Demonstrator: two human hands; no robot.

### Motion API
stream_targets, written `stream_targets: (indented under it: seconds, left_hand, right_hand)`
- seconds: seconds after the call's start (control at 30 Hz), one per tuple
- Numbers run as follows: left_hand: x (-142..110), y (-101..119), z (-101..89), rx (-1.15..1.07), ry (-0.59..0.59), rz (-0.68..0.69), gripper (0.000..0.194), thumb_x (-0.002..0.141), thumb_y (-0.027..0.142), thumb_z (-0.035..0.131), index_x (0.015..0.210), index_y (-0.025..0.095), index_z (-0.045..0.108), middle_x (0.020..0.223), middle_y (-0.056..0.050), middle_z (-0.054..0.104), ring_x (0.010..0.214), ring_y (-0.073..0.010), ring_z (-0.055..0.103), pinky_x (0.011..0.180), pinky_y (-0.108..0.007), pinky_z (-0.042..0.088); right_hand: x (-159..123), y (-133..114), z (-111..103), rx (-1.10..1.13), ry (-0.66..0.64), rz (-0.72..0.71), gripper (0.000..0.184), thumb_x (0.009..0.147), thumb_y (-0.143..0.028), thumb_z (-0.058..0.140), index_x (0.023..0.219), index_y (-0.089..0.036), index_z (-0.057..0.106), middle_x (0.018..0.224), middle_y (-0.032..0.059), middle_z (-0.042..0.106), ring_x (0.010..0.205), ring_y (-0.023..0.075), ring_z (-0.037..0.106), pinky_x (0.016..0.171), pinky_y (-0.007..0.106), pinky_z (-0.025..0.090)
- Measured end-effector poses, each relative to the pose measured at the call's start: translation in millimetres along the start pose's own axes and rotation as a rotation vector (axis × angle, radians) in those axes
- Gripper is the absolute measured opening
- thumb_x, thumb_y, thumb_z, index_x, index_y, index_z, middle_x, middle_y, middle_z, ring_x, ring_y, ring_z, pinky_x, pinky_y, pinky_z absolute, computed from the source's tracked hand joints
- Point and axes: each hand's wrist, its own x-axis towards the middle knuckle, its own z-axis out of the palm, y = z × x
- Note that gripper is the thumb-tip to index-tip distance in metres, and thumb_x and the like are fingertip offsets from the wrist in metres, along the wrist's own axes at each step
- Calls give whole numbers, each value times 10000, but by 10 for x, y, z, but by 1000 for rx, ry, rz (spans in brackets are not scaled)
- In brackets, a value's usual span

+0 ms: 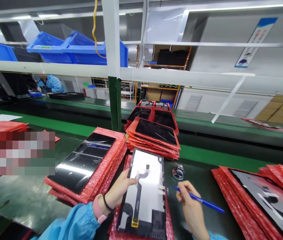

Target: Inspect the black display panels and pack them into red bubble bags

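Display panel point(150, 193) lies on red bubble wrap point(170, 230) toward the worktop's point(198, 170) near edge, its left edge crossed by the left hand's point(118, 190) extended index finger point(133, 181), any pinch there impossible to tell, while the right hand point(192, 211) pinches a blue pen point(207, 203) in the gap before the right-side red stack point(227, 200).

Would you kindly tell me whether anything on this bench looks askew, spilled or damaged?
I see nothing spilled or plainly broken. What looks slightly askew is the stack of red sleeves just beyond the panel that the left hand touches: its edges fan out unevenly instead of lining up beneath the black screen on top.
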Motion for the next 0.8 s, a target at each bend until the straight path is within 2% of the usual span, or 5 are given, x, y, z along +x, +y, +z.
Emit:
stream_targets:
  seconds: [0.23, 0.37, 0.5, 0.67, 0.8]
  left_hand:
    - [-190, 511, 133, -18, 33, 188, 346, 756, 321, 728, 1051, 143, 700, 985, -77, 770, 894, -238, 706, 785, -310, 528]
    - [-321, 765, 233, -64, 16, 271, 350, 780, 335, 728, 1080, 157, 701, 983, -66, 769, 845, -203, 707, 679, -247, 530]
    - [-414, 921, 311, 32, 30, 337, 408, 748, 397, 760, 1073, 155, 710, 967, -66, 766, 594, -128, 653, 541, -212, 505]
    - [-355, 970, 354, 77, 36, 398, 388, 765, 406, 747, 1067, 164, 713, 944, -55, 761, 626, -123, 655, 572, -198, 513]
    - [-261, 1003, 326, 35, 40, 398, 406, 758, 396, 754, 1079, 152, 699, 835, -44, 754, 660, -156, 670, 596, -222, 532]
  right_hand:
    - [244, -516, -79, -36, 69, -163, 308, 739, -465, 775, 688, -204, 619, 552, -48, 553, 518, 95, 467, 515, 221, 360]
    - [229, -886, 129, -50, -16, -182, 290, 808, -492, 697, 806, -203, 682, 617, 6, 652, 550, 146, 569, 563, 265, 458]
    - [146, -1193, 393, 64, -102, -112, 355, 800, -562, 671, 837, -213, 723, 604, 32, 688, 543, 165, 624, 543, 267, 511]
    - [20, -1311, 539, 245, -158, -50, 398, 663, -535, 798, 934, -245, 759, 768, 49, 744, 662, 195, 679, 594, 286, 552]
    - [-2, -1285, 564, 96, -37, -89, 456, 661, -448, 823, 1064, -263, 717, 1007, 56, 742, 885, 237, 674, 730, 315, 547]
